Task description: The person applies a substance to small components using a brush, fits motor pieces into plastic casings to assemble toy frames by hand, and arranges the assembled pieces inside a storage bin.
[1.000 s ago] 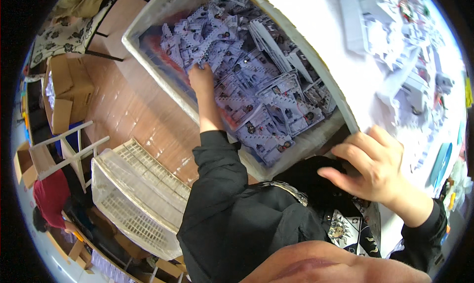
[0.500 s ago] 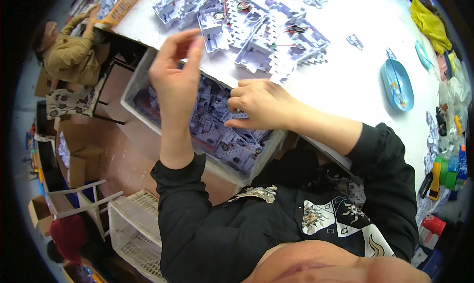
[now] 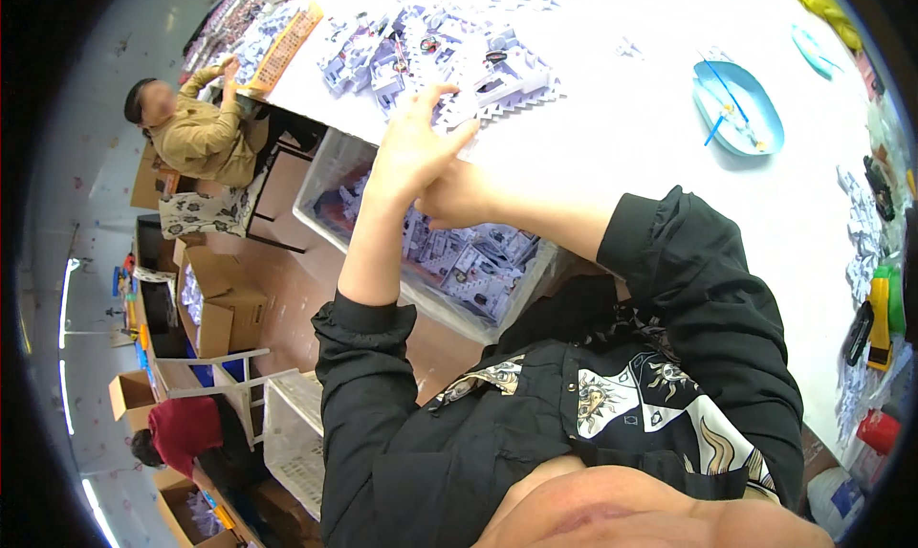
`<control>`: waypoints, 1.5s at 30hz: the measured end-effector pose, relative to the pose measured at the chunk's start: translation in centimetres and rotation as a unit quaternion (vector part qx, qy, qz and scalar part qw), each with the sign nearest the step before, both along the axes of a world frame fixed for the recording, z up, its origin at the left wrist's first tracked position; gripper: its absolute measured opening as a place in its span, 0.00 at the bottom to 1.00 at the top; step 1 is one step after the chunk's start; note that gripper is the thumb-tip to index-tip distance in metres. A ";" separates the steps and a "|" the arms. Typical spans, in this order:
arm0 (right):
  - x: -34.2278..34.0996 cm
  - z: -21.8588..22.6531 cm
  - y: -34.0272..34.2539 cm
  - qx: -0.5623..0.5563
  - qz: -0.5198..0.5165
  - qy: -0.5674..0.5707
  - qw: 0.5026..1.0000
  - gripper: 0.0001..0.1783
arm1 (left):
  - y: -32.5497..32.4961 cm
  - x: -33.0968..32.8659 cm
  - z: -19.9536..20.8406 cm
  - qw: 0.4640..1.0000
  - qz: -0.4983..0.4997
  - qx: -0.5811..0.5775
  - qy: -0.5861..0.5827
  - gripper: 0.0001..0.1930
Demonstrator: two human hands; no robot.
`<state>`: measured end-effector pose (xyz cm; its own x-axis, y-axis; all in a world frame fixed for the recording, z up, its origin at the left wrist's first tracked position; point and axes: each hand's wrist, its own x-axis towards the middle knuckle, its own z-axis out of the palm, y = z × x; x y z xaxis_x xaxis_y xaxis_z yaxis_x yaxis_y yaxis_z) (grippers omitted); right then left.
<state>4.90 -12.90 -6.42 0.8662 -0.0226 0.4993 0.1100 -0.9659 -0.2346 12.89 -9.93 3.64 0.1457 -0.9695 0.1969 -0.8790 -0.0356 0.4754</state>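
My left hand (image 3: pixel 417 151) reaches over the white table's near edge with thumb and fingers spread, nothing visible between them. Just beyond it lies a heap of pale grey-lilac plastic housings (image 3: pixel 507 77) with toothed edges, some with wires and small round dark parts. My right hand (image 3: pixel 461 196) crosses beneath the left one, close to its wrist; its fingers are mostly hidden there. Under both hands stands a translucent plastic bin (image 3: pixel 406 285), lined with clear film and filled with similar plastic pieces (image 3: pixel 478 271).
A light blue tray (image 3: pixel 710 118) with thin blue sticks stands on the white table (image 3: pixel 612 118) to the right. At the far left, one person (image 3: pixel 206 146) sits by an orange basket (image 3: pixel 287 51); another in red (image 3: pixel 184 428) is lower down. Cardboard boxes (image 3: pixel 225 304) and a white crate (image 3: pixel 292 433) stand on the floor.
The whole view has shifted. My left hand has come rightward and its fingers have spread; my right hand has slid left, partly behind the left wrist. The two hands were apart before.
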 end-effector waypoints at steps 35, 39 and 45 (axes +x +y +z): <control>0.7 -0.3 -0.8 -0.132 0.038 0.082 0.987 0.20 | 0.0 4.1 -1.6 0.971 -0.019 -0.202 0.129 0.12; 0.7 -0.2 -0.3 -0.133 0.033 0.087 0.987 0.20 | 0.3 4.7 -2.6 0.975 0.003 -0.190 0.111 0.13; 0.3 0.2 -0.6 -0.119 0.039 0.088 0.988 0.19 | 0.2 4.2 -2.6 0.983 0.030 -0.167 0.066 0.13</control>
<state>5.21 -13.45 -6.19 0.9348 0.1481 0.3229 0.1643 -0.9861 -0.0232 17.11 -9.77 1.04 0.2470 -0.8426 0.4785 -0.8097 0.0918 0.5796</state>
